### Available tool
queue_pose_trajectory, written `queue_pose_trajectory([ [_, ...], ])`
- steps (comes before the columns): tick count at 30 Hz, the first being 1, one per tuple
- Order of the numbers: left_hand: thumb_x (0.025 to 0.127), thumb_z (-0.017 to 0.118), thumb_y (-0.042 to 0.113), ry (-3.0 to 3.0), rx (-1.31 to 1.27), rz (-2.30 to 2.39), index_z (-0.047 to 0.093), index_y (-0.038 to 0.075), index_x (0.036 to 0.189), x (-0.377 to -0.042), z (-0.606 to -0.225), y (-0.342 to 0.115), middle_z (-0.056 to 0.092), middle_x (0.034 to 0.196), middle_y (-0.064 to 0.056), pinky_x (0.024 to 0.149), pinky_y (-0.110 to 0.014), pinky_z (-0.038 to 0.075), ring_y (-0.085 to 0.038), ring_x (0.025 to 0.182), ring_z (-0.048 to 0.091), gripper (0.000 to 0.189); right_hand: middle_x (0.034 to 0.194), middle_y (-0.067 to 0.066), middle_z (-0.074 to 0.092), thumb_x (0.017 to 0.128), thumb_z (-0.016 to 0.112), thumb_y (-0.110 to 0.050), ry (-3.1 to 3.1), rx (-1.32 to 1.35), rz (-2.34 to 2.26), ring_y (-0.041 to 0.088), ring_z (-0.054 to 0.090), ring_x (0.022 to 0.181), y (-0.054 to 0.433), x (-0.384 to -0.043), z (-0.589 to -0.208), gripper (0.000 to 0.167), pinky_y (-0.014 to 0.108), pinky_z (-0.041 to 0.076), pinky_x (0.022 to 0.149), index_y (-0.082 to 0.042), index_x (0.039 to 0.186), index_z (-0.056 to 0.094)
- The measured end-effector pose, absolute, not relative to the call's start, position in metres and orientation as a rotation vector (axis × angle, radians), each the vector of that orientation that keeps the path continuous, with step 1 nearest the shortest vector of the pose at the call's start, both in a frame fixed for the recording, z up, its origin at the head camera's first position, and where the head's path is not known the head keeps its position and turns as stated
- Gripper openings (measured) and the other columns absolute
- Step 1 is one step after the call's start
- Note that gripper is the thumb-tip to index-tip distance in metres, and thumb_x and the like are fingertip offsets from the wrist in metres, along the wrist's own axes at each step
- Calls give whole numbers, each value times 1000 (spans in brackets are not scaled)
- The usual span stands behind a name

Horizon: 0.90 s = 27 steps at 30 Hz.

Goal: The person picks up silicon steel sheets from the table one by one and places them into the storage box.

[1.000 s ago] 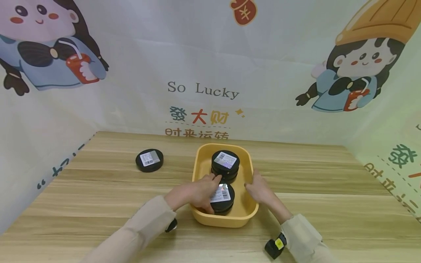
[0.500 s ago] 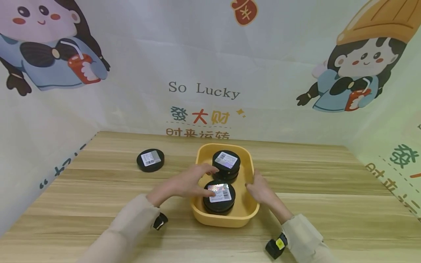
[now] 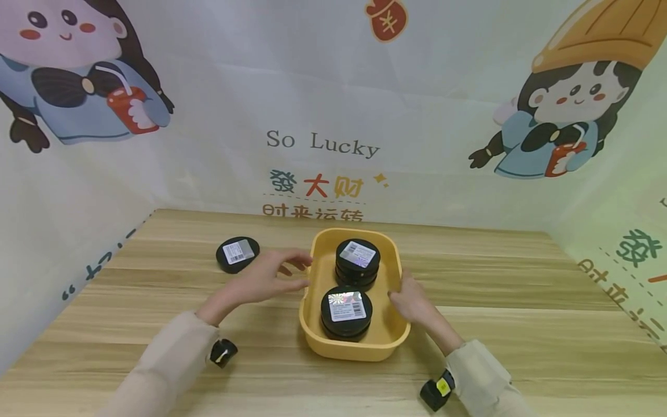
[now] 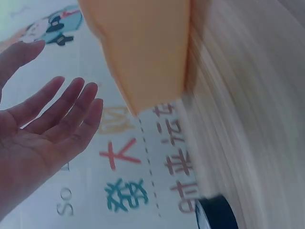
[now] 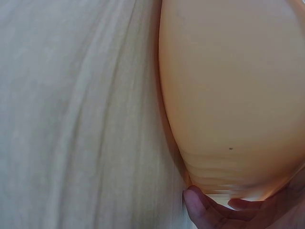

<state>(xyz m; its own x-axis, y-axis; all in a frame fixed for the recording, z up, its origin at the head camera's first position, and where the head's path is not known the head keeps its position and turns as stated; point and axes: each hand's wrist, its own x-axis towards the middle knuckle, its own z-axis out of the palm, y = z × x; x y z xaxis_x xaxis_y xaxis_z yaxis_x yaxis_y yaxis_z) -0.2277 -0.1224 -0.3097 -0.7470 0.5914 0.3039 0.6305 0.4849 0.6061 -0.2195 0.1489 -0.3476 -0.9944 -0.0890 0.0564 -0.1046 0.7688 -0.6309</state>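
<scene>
A yellow plastic bin [image 3: 359, 351] stands mid-table with two stacks of flat round black discs in it: a rear stack [image 3: 357, 260] and a front stack [image 3: 346, 315], both topped with white barcode labels. My right hand [image 3: 411, 298] grips the bin's right wall, thumb over the rim; in the right wrist view its fingertips [image 5: 195, 202] lie against the outer wall. My left hand [image 3: 266, 278] is beside the bin's left rim, fingers extended and holding nothing. Another labelled black disc [image 3: 237, 255] lies on the table just beyond it.
The wooden table [image 3: 500, 278] ends at a white printed cloth backdrop [image 3: 323, 75] behind and at both sides. A black camera [image 3: 223, 352] sits on the left wrist, another black camera [image 3: 436, 392] on the right.
My left hand has let go of the front stack in the bin and moved left, out over the rim toward the lone disc. The right hand and bin have stayed put.
</scene>
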Motion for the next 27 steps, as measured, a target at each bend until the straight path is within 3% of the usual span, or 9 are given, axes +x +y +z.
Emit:
queue_pose_trajectory([
  [8, 78, 66, 12, -2701, -895, -1008, 54, -4, 111, -235, -316, -155, 61, 102, -15, 74, -35, 48, -27, 93, 58, 39, 106, 35, 49, 79, 47, -3, -2929, 156, 1059, 44, 49, 100, 149, -220, -349, 45, 48, 40, 86, 20, 114, 34],
  [20, 72, 70, 6, -2725, -733, -997, 48, -13, 111, -246, -323, -199, 55, 103, -28, 73, -42, 48, -38, 93, 54, 48, 104, 34, 50, 79, 47, -3, -2936, 150, 1061, 43, 49, 99, 148, -220, -348, 43, 48, 40, 86, 19, 113, 35],
  [27, 70, 71, 8, -2798, -559, -934, 40, -15, 118, -254, -327, -215, 50, 109, -32, 78, -47, 44, -42, 99, 49, 62, 104, 34, 50, 78, 46, -3, -2939, 137, 1085, 42, 49, 100, 148, -222, -350, 43, 48, 39, 87, 19, 113, 35],
])
